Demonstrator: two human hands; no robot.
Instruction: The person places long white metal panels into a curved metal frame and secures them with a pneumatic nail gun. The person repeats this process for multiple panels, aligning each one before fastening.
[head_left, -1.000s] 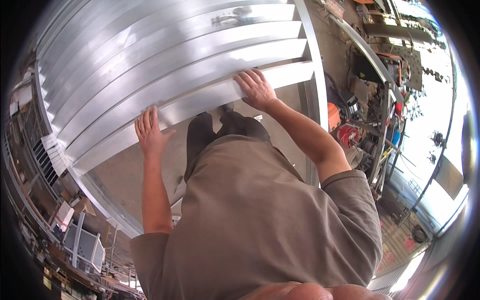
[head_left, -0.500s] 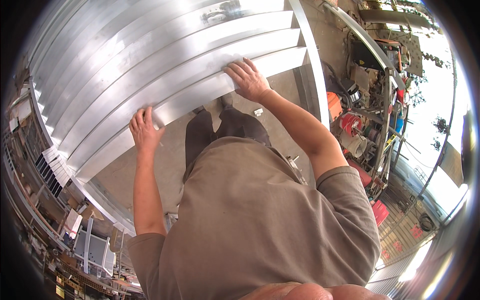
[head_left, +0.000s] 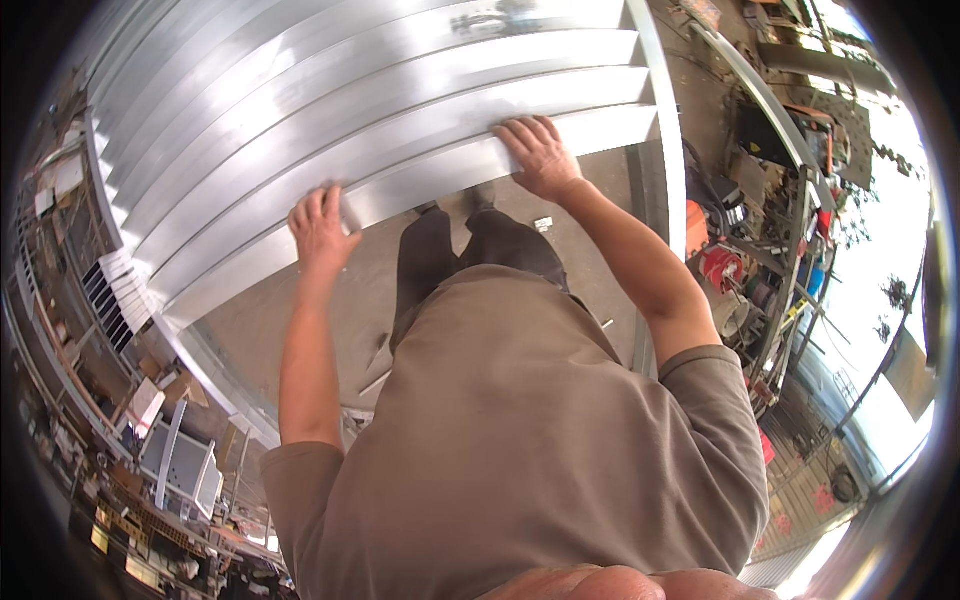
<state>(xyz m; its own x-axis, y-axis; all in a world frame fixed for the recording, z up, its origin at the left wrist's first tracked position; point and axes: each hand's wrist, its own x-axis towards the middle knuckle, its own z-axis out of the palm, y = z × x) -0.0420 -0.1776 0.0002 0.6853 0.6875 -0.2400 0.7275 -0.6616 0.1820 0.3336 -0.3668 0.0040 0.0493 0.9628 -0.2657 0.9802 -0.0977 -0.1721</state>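
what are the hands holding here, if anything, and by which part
The left hand and right hand both lie over the nearest metal slat, reaching its far long edge; whether either actually grips it cannot be told.

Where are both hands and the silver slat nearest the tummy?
Left hand (head_left: pixel 322 233), head view: back of the hand.
Right hand (head_left: pixel 541 163), head view: back of the hand.
Silver slat (head_left: pixel 425 181), head view: its face between both hands.

Near slat (head_left: pixel 430 184) | left hand (head_left: pixel 322 228): on its left part | right hand (head_left: pixel 540 160): on its right part | rail (head_left: pixel 668 125): at its right end | red reel (head_left: pixel 722 268): right of it
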